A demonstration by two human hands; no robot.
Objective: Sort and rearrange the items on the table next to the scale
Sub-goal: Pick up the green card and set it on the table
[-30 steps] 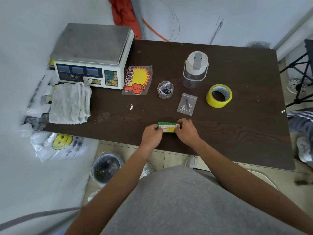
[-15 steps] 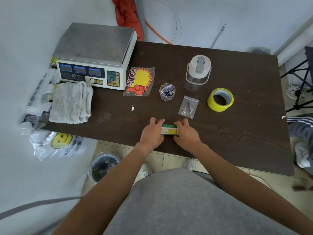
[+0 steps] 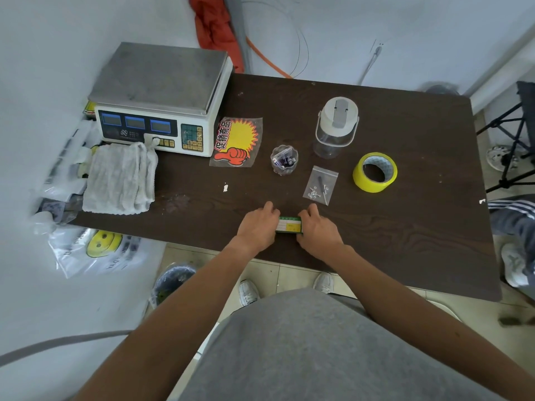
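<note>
**Hands closed in on the box**

A second ago more of the green-and-yellow box (image 3: 289,225) showed between the two fists. Now the left hand (image 3: 257,227) covers its left end, fingers reaching past it onto the table (image 3: 405,227), and the right hand (image 3: 317,231) is wrapped round its right end. Both hands grasp the box, which lies flat near the table's front edge, about where it was half a second ago. Nothing else on the table has moved.

Just beyond the right hand lies a clear bag (image 3: 320,185) of screws. Left of the bag stands a small clear cup (image 3: 284,163) with dark items inside. Behind these stands a jar (image 3: 335,125) with a pale lid, and to the right a roll of yellow tape (image 3: 375,172) lies flat.

The scale (image 3: 162,96) sits at the far left corner. A red-and-yellow tag (image 3: 237,141) lies against its right side, and a white towel (image 3: 120,178) lies before it, one corner over the keypad. Between the box and the scale, the towel, the tag and a white scrap (image 3: 225,187) take up part of the table.
</note>
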